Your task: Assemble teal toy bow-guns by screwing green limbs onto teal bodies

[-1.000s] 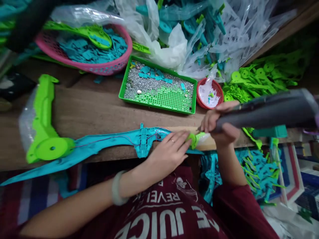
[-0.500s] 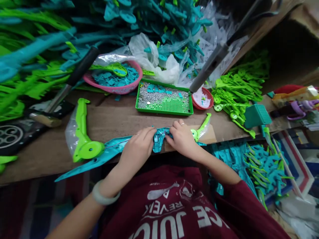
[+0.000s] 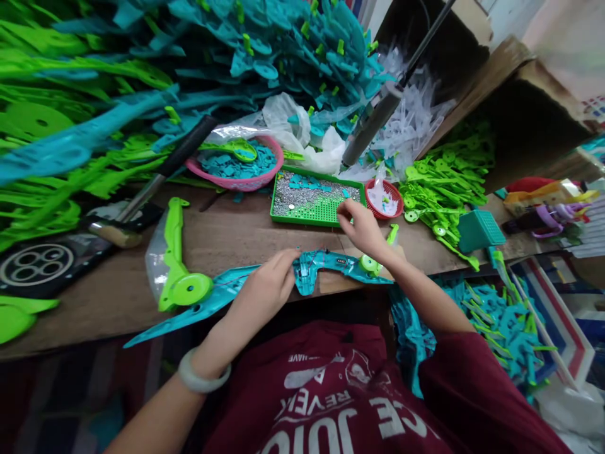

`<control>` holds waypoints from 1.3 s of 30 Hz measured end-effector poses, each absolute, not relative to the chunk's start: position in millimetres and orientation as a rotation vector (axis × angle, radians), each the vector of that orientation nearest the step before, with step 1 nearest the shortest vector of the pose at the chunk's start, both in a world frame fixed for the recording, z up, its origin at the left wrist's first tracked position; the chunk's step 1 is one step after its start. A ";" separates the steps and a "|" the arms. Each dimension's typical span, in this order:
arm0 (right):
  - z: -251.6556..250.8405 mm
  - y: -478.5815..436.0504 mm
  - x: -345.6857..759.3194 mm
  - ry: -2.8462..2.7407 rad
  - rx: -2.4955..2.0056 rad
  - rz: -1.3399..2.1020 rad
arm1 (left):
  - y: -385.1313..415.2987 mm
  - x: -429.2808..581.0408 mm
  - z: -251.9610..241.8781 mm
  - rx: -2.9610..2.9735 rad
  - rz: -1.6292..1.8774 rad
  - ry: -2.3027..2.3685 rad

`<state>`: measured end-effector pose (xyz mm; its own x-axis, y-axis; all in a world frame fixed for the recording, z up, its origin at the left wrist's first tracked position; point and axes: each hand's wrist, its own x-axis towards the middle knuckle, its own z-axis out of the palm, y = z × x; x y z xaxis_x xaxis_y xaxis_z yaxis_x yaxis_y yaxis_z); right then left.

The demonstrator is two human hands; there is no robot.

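A long teal plastic toy part (image 3: 326,261) lies along the front edge of the wooden table (image 3: 236,236), with thin wires on it and a lime green piece (image 3: 371,263) at its right end. My left hand (image 3: 265,287) presses down on the teal part near its middle. My right hand (image 3: 362,226) is raised above the table, fingers reaching over the near right corner of the green tray (image 3: 314,217) of small metal screws. Whether it pinches a screw I cannot tell.
A lime green handle part (image 3: 177,271) lies left on a plastic bag. A pink basket (image 3: 236,167) of teal pieces, a small red bowl (image 3: 385,198), a hanging dark power screwdriver (image 3: 373,123), and heaps of teal and green parts ring the table.
The dark screwdriver left my right hand and now hangs above the tray. My right hand went from the teal part toward the screw tray. My left hand slid left along the part.
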<state>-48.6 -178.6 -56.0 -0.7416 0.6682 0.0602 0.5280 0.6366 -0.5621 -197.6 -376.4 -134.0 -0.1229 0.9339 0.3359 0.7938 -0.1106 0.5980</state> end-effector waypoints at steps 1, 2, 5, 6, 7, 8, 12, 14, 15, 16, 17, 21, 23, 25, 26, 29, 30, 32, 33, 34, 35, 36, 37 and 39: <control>-56.2 -173.4 -48.0 -2.635 -0.989 0.547 | -376.9 -197.5 -134.4 1.937 1.062 1.947; -55.7 -170.9 -45.8 -2.667 -0.990 0.382 | -377.5 -197.6 -135.0 1.932 1.072 1.939; -51.5 -180.9 -33.1 -2.783 -0.784 0.163 | -378.6 -198.5 -136.6 1.908 1.083 1.922; -50.1 -188.5 -28.7 -2.869 -0.648 0.134 | -378.7 -198.8 -136.7 1.902 1.079 1.922; -49.2 -196.9 -25.2 -2.982 -0.505 0.118 | -378.7 -199.0 -136.6 1.897 1.075 1.925; -49.0 -205.2 -23.0 -3.108 -0.387 0.118 | -378.6 -199.1 -136.3 1.893 1.073 1.928; -55.2 -226.2 -27.7 -3.412 -0.397 0.165 | -378.2 -198.8 -134.6 1.873 1.085 1.943; -59.8 -228.4 -33.6 -3.414 -0.516 0.184 | -378.4 -198.4 -134.4 1.859 1.081 1.949; -61.8 -228.2 -36.0 -3.401 -0.559 0.196 | -378.4 -198.2 -134.5 1.852 1.077 1.951; -63.5 -227.4 -37.6 -3.385 -0.595 0.209 | -378.5 -198.0 -134.7 1.845 1.076 1.953; -64.9 -226.2 -38.5 -3.370 -0.615 0.228 | -378.4 -197.9 -134.8 1.839 1.077 1.954; -70.6 -215.4 -35.8 -3.189 -0.533 0.580 | -377.8 -198.6 -134.4 1.812 1.065 1.954; -74.8 -205.8 -34.0 -2.891 -0.617 0.970 | -378.2 -199.3 -133.6 1.806 1.057 1.952; -79.3 -194.4 -33.8 -2.464 -0.854 1.433 | -379.2 -199.7 -132.2 1.805 1.053 1.956; -81.0 -188.7 -34.5 -2.207 -0.975 1.677 | -379.6 -199.6 -130.9 1.805 1.048 1.960; -81.9 -175.4 -38.2 -1.524 -1.117 2.228 | -375.6 -196.9 -123.8 1.782 1.004 1.997; -80.7 -173.1 -39.8 -1.398 -1.108 2.311 | -371.5 -194.7 -120.4 1.769 1.007 2.009; -77.7 -171.5 -43.1 -1.302 -1.073 2.385 | -358.2 -188.9 -113.2 1.748 1.061 1.983; -76.4 -171.6 -44.5 -1.291 -1.047 2.401 | -349.8 -185.6 -110.2 1.737 1.106 1.928; -75.8 -171.8 -45.6 -1.280 -1.019 2.414 | -340.8 -182.4 -107.8 1.714 1.152 1.845; -75.7 -171.8 -46.1 -1.296 -0.991 2.419 | -332.0 -179.7 -106.4 1.665 1.186 1.750; -76.1 -171.3 -45.8 -1.360 -0.970 2.402 | -324.2 -177.7 -105.9 1.566 1.216 1.657; -76.9 -170.4 -44.5 -1.476 -0.961 2.339 | -317.9 -176.5 -106.2 1.433 1.243 1.575; -77.8 -168.9 -39.1 -1.828 -0.966 1.975 | -310.6 -176.7 -108.6 1.160 1.299 1.478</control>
<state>-39.1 -168.9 -77.8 -0.7367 0.6157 -0.2795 0.2311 -0.1591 -0.9598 -176.7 -310.6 -108.6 -0.2276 0.9737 -0.0115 0.1140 0.0384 0.9927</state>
